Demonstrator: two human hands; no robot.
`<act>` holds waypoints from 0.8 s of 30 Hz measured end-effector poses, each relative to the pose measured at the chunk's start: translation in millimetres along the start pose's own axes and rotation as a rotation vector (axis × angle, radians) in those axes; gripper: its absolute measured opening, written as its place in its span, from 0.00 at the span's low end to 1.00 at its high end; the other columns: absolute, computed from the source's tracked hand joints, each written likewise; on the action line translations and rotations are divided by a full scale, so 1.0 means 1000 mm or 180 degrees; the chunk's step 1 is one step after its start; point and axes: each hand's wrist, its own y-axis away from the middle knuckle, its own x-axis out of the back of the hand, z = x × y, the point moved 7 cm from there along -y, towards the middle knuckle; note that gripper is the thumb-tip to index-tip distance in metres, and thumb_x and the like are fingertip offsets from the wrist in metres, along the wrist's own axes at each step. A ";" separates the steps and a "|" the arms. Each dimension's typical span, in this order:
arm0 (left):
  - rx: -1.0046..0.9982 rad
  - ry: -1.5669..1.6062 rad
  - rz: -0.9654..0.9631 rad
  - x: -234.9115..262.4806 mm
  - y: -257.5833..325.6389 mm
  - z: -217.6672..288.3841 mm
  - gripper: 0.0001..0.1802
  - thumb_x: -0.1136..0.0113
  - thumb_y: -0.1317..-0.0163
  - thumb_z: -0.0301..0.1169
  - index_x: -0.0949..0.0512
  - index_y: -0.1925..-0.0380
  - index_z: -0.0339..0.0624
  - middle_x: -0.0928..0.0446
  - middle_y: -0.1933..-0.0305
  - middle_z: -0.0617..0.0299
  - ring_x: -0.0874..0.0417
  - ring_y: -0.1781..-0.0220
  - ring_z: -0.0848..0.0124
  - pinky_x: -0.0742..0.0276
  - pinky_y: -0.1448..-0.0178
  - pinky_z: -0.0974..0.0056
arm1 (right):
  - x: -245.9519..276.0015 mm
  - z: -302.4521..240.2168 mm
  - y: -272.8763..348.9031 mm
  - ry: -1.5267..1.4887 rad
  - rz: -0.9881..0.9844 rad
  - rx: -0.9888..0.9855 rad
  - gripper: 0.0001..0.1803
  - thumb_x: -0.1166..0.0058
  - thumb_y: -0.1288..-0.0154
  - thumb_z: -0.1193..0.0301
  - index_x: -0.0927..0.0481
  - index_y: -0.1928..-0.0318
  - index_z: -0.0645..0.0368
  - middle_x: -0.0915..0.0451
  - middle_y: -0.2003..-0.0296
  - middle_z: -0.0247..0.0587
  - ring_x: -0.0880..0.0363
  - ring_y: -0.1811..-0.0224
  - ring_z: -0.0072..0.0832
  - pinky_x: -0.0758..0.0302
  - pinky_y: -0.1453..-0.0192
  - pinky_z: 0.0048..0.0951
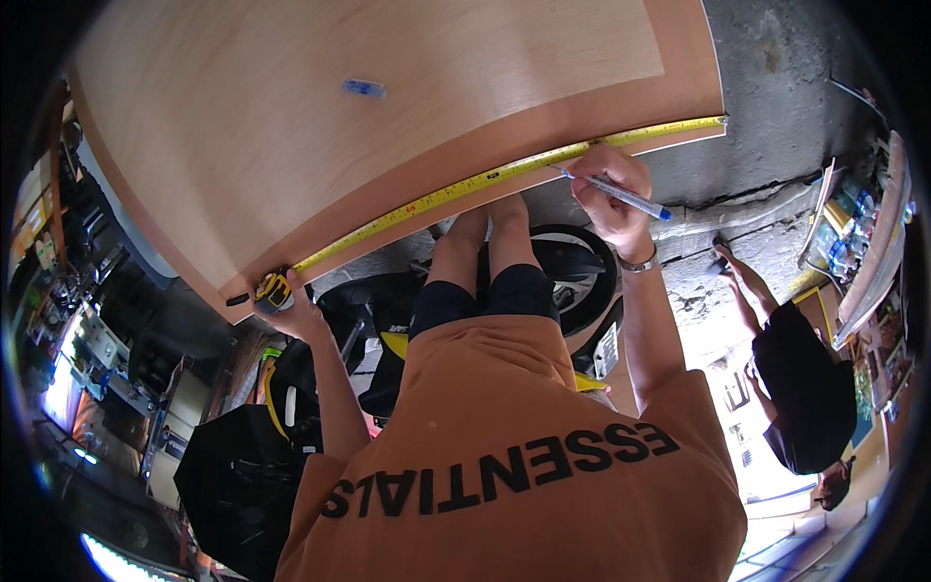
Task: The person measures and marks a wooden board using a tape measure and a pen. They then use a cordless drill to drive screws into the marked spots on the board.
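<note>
My left hand [296, 312] clamps the yellow tape measure case [273, 291] against the near corner of the wooden board [291, 126], fingers wrapped under it so I see only the knuckles. From there the yellow tape blade [504, 173] runs along the board's near edge, its long axis going from my left grip away to the far right corner, where its end sits at the edge.

My right hand [611, 194] is the nearer one to the spot that matters: its grip is pinched shut on a blue-capped pen [621, 196], which lies slanted, tip pointing left and touching the blade just beside my fingers, cap end sticking out to the right.

The pen tip itself is too small to make out, and the markings on the blade blur. My torso hides what is beneath the board. A small blue object [364, 88] lies well apart on the board. Another person [800, 378] stands at the right.
</note>
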 end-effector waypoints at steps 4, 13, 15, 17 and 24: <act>-0.0049 -0.0244 0.0070 -0.002 -0.003 0.005 0.38 0.23 0.44 0.37 0.32 0.40 0.32 0.27 0.39 0.52 0.25 0.38 0.63 0.29 0.31 0.60 | -0.002 -0.006 -0.003 0.0133 -0.0078 0.0358 0.02 0.43 0.47 0.78 0.22 0.73 0.61 0.24 0.81 0.37 0.28 0.82 0.26 0.34 0.76 0.26; -0.0198 -0.0168 0.0038 0.000 -0.004 0.000 0.36 0.23 0.45 0.42 0.31 0.45 0.33 0.25 0.39 0.50 0.22 0.41 0.62 0.27 0.33 0.59 | -0.007 0.003 -0.001 -0.0003 -0.0112 0.0210 0.01 0.44 0.49 0.80 0.22 0.73 0.63 0.24 0.82 0.36 0.30 0.84 0.22 0.36 0.78 0.23; 0.0053 -0.0184 0.0073 0.000 -0.007 -0.004 0.37 0.23 0.45 0.41 0.31 0.45 0.32 0.25 0.38 0.50 0.22 0.41 0.63 0.28 0.33 0.59 | -0.005 0.002 0.000 -0.0042 -0.0050 0.0262 0.01 0.44 0.49 0.80 0.22 0.73 0.63 0.24 0.82 0.36 0.30 0.84 0.22 0.36 0.78 0.23; 0.0126 -0.0118 0.0050 0.000 -0.007 -0.003 0.37 0.23 0.44 0.41 0.31 0.44 0.31 0.25 0.38 0.50 0.22 0.41 0.64 0.28 0.32 0.60 | -0.004 0.001 0.000 -0.0028 -0.0011 0.0291 0.01 0.44 0.49 0.81 0.21 0.73 0.63 0.24 0.81 0.36 0.30 0.84 0.22 0.36 0.78 0.23; -0.0007 -0.0159 0.0086 -0.003 -0.007 0.003 0.36 0.24 0.43 0.41 0.30 0.43 0.32 0.23 0.41 0.51 0.21 0.42 0.65 0.25 0.35 0.61 | -0.008 -0.002 -0.002 0.0054 -0.0047 0.0285 0.01 0.44 0.49 0.81 0.22 0.74 0.63 0.26 0.82 0.35 0.31 0.84 0.22 0.37 0.78 0.24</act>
